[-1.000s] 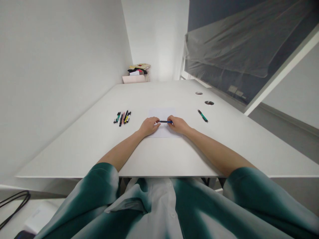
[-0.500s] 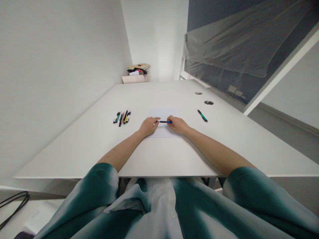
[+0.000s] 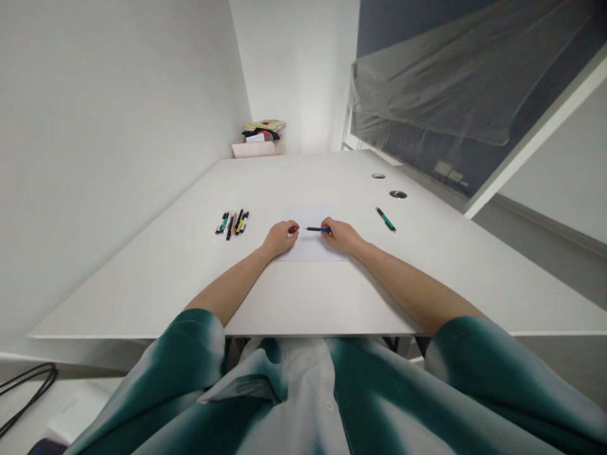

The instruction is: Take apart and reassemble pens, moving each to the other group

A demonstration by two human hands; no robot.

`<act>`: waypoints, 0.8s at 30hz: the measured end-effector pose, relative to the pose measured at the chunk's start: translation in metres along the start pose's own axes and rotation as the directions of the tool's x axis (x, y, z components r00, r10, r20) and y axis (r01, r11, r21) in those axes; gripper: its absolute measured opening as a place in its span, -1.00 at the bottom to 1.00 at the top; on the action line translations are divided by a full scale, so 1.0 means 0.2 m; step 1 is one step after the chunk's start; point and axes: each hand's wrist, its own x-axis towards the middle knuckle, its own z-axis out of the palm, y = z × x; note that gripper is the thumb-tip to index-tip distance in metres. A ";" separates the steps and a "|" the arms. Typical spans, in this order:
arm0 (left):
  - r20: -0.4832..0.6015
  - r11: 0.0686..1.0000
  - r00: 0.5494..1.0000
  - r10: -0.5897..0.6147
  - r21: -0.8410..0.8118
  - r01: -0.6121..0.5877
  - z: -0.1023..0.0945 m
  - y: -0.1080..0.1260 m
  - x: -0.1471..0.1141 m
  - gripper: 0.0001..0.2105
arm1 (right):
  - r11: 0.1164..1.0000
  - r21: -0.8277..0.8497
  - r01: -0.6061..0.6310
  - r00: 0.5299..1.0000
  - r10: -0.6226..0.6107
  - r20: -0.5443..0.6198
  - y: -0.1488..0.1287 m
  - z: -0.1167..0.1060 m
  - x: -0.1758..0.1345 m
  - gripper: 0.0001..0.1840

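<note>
My right hand [image 3: 342, 235] grips a blue-and-black pen [image 3: 315, 229], its thin pale tip pointing left. A gap separates that tip from my left hand [image 3: 281, 237], whose fingers are curled and pinched together. Something small and pale may sit at those fingertips, too small to make out. Under both hands lies a white sheet of paper [image 3: 310, 251]. To the left is a group of several pens [image 3: 232, 225] in black, green, pink and yellow. A single green-and-black pen [image 3: 386, 219] lies by itself to the right.
The white table [image 3: 313, 297] runs back to a pale box with cloth-like items [image 3: 258, 142]. Two round metal fittings [image 3: 398, 194] are set in its right side. A wall [image 3: 118, 114] stands left; a dark panel under plastic sheeting [image 3: 450, 88] stands right.
My hands have moved apart: the right hand has drawn the pen slightly right, and the left hand has shifted left off the pen's tip, its fingers curling in.
</note>
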 end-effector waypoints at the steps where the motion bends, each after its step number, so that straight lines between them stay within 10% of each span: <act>1: 0.021 1.000 1.000 -0.012 -0.004 0.012 0.00 0.00 0.00 -0.84 | 1.000 -0.002 -0.002 1.000 0.002 0.002 0.00 0.00 0.00 -0.75; 24: 0.113 1.000 0.994 0.011 -0.007 -0.010 0.01 -0.03 0.00 -0.81 | 1.000 -0.019 -0.002 1.000 0.003 0.017 0.00 -0.01 0.00 -0.77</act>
